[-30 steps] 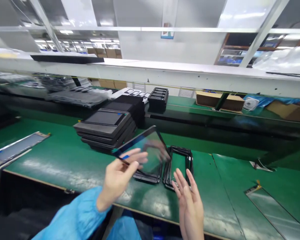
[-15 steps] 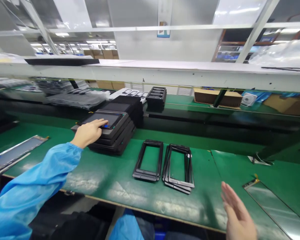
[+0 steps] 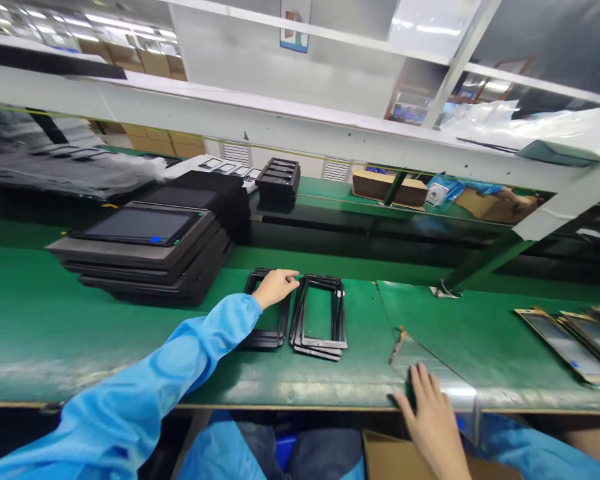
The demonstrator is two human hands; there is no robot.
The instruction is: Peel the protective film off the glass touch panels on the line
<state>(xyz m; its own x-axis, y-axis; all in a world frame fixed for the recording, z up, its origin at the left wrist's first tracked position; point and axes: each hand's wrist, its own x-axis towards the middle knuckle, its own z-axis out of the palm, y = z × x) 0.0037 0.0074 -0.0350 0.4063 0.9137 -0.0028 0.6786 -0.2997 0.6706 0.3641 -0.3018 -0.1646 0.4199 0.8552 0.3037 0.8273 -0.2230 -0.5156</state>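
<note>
Reaching across the green bench (image 3: 55, 333), the left hand (image 3: 275, 287) curled over the far end of the left of two black frame piles (image 3: 267, 340), the second pile (image 3: 319, 347) just beside; whether it gripped was unclear. The right hand (image 3: 430, 417) lay flat and open on one glass panel (image 3: 450, 383) at the near edge.

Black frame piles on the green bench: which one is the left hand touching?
The left pile, the one nearer the stack of dark trays; the left hand sits on its far end. The right pile, fanned out, is untouched.
</note>
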